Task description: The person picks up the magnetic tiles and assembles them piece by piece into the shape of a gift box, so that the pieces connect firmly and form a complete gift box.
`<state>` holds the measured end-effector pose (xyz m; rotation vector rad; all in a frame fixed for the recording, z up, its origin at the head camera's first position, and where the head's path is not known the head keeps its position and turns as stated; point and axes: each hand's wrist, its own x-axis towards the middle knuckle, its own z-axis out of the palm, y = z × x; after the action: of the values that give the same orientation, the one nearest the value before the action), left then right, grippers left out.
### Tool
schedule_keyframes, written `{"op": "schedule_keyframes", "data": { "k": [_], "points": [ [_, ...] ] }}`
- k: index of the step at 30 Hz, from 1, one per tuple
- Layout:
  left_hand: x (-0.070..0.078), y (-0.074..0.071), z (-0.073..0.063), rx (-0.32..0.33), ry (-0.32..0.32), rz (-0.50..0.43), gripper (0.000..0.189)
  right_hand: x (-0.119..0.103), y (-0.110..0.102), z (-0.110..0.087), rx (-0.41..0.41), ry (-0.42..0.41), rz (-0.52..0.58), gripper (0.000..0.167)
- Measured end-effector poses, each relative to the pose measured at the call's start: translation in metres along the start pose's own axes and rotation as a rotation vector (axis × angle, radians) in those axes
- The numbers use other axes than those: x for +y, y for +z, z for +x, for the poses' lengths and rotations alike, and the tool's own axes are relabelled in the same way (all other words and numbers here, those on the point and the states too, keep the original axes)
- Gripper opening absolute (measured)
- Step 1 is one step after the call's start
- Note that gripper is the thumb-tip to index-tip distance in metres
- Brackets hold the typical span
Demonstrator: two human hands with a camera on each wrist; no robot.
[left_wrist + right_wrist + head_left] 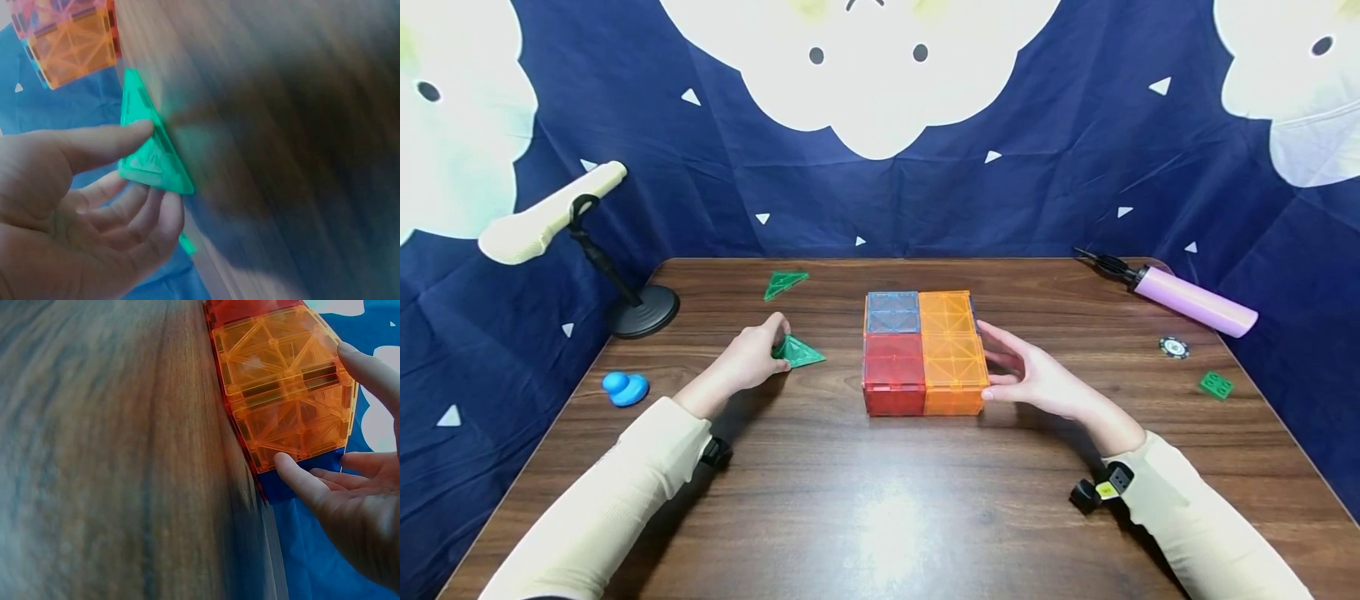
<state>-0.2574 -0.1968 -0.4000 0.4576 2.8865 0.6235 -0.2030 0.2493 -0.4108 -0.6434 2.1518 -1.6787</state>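
My left hand [751,353] pinches a green triangular magnetic tile [803,353] just above the table, left of a block built from magnetic tiles. In the left wrist view the thumb lies across the green tile's face and the fingers curl behind it. The block has red tiles [893,360] at front left, a blue tile [892,312] behind them and orange tiles [953,363] along the right. At its right side rests my right hand [1037,377], fingertips touching the wall, fingers spread and loosely bent. Another green triangular tile [785,283] lies farther back.
On the left stand a black stand [642,312] holding a cream tube-like object [550,212] and a blue rubber duck [625,388]. To the right lie a pink-purple hand pump [1195,302], a poker chip [1174,347] and a green toy brick [1216,385].
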Motion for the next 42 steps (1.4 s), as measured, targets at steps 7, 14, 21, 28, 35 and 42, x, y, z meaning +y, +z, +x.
{"op": "schedule_keyframes", "data": {
  "k": [7,14,21,28,35,42],
  "points": [
    [0.016,-0.006,0.000,0.107,0.058,-0.122,0.017,0.001,0.000,0.000,0.002,-0.007,0.005,0.097],
    [0.048,-0.021,0.004,0.266,0.130,-0.325,0.012,0.002,0.000,-0.001,0.003,-0.002,0.002,0.097],
    [0.098,-0.019,0.014,0.273,0.290,-0.427,0.015,0.002,0.000,-0.002,0.010,-0.002,0.004,0.097],
    [0.125,0.000,0.029,0.207,0.368,-0.377,0.015,0.005,0.001,-0.001,0.002,-0.009,0.007,0.096],
    [0.126,0.010,0.032,0.196,0.372,-0.353,0.015,0.004,0.001,0.000,0.003,-0.013,0.000,0.097],
    [0.127,0.009,0.035,0.180,0.379,-0.337,0.019,0.003,0.000,0.000,0.007,-0.021,-0.002,0.097]
  ]
}}
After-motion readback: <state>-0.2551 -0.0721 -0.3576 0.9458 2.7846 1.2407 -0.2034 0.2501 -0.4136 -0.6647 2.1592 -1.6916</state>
